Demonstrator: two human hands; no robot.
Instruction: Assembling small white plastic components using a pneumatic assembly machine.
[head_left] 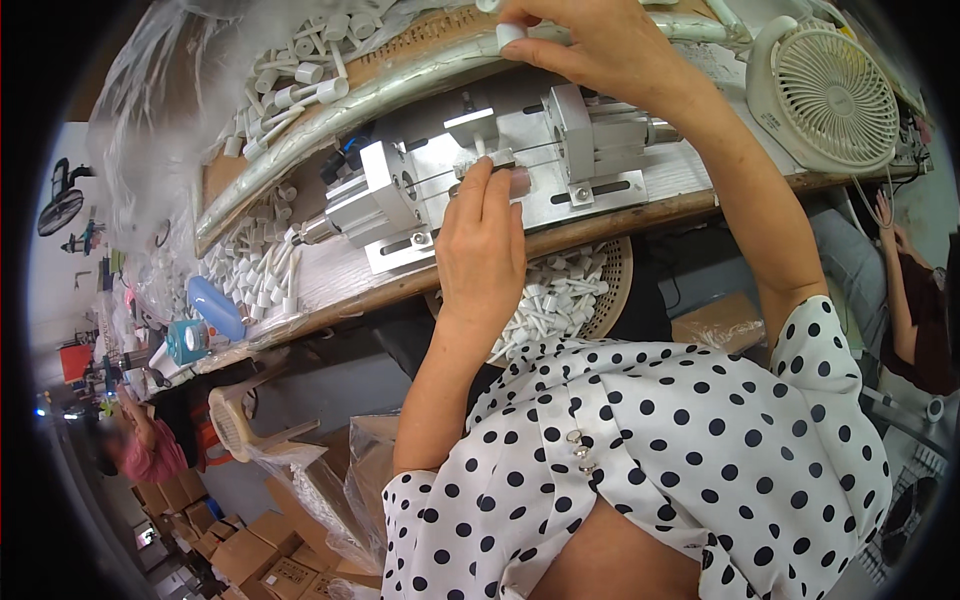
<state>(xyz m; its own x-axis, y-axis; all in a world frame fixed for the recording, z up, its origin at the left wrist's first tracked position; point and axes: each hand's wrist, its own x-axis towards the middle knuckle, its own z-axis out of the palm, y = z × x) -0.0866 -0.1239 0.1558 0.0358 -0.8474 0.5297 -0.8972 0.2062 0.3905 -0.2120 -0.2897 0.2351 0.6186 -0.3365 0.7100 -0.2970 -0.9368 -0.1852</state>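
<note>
While the right hand (600, 42) pinched a white plastic piece (511, 38) between thumb and fingers, up beyond the metal fixture (565, 140), the left hand (482, 245) lay lower down, its fingertips at the fixture's middle. Its fingers were close together and slightly bent; whether they gripped anything there could not be told, since the hand itself covered the spot.

The fixture sat on the worktop (685, 172), two silver blocks facing each other across a slotted base plate (405, 255), with a thin rod visible between them. Behind it ran a curved, film-wrapped edging (400, 95), and past that lay a heap of white stemmed parts (310, 75). More of these (loosely scattered, pointing every way) covered the worktop left of the fixture, near a blue container (215, 308) and a teal box (187, 342).

Below the worktop's front edge, a round basket (622, 290) held still more white parts. At the right stood a pale fan (835, 95). Two other people were partly visible, one at each side.
</note>
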